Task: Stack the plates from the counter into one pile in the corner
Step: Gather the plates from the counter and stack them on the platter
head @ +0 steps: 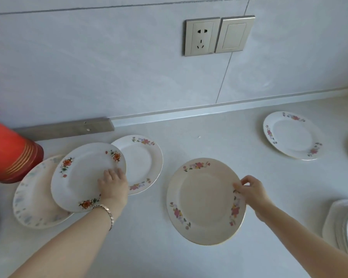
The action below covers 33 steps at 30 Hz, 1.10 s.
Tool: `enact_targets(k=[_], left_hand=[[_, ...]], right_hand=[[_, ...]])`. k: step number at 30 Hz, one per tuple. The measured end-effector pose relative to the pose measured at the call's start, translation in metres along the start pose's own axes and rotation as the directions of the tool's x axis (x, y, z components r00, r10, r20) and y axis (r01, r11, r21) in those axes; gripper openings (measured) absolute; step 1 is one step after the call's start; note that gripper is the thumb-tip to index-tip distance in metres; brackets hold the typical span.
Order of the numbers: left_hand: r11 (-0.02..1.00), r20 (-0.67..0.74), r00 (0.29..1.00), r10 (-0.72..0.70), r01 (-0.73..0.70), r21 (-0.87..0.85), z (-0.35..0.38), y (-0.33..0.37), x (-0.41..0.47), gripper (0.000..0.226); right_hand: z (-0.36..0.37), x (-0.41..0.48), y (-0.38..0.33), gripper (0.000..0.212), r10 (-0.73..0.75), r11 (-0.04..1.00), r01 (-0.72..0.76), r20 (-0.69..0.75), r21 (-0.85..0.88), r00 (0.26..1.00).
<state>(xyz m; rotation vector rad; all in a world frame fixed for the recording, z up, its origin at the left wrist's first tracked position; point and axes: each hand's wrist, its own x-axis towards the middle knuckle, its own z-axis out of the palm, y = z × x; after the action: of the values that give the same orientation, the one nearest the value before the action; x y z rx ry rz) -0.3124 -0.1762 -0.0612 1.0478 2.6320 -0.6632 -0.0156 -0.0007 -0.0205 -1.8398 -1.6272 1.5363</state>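
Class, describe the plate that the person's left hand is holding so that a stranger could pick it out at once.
Start at the red jug on the left of the counter. Just right of it three plates overlap; the held plate is the top one, under the left hand. It alone has orange-red flowers, while the plate beneath has pale blue marks and the plate behind pink flowers.

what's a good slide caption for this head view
Left hand holds a round white orange-flowered plate over a pale blue-patterned plate; right hand grips a cream pink-flowered plate.
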Motion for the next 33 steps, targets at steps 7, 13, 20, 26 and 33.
enact_targets(k=[7, 13, 20, 26, 33], left_hand=[[0.991, -0.168, 0.983, 0.081, -0.097, -0.088, 0.019, -0.004, 0.011, 0.061], [0.967, -0.301, 0.920, 0.251, -0.249, 0.044, -0.005, -0.021, 0.008, 0.042], [0.936, -0.508, 0.786, 0.352, -0.288, 0.203, -0.094, -0.021, -0.007, 0.042], [0.893, -0.442, 0.781, 0.441, -0.329, 0.309, -0.154, 0.047, -0.059, 0.058], [0.701, -0.652, 0.379, 0.657, -0.627, 0.341, -0.200, 0.186, -0.136, 0.067]], right_hand=[[-0.015, -0.012, 0.001, 0.023, 0.005, 0.989, 0.000, -0.035, 0.145, 0.999], [-0.027, -0.018, 0.011, 0.024, 0.007, 0.980, 0.000, -0.038, 0.197, 0.999], [-0.061, -0.024, 0.028, 0.024, 0.020, 0.973, -0.006, -0.056, 0.229, 0.998], [-0.121, -0.034, 0.048, 0.024, 0.027, 0.961, 0.017, -0.152, 0.278, 0.988], [-0.239, -0.061, 0.092, 0.023, 0.103, 0.887, 0.074, -0.352, 0.455, 0.930]])
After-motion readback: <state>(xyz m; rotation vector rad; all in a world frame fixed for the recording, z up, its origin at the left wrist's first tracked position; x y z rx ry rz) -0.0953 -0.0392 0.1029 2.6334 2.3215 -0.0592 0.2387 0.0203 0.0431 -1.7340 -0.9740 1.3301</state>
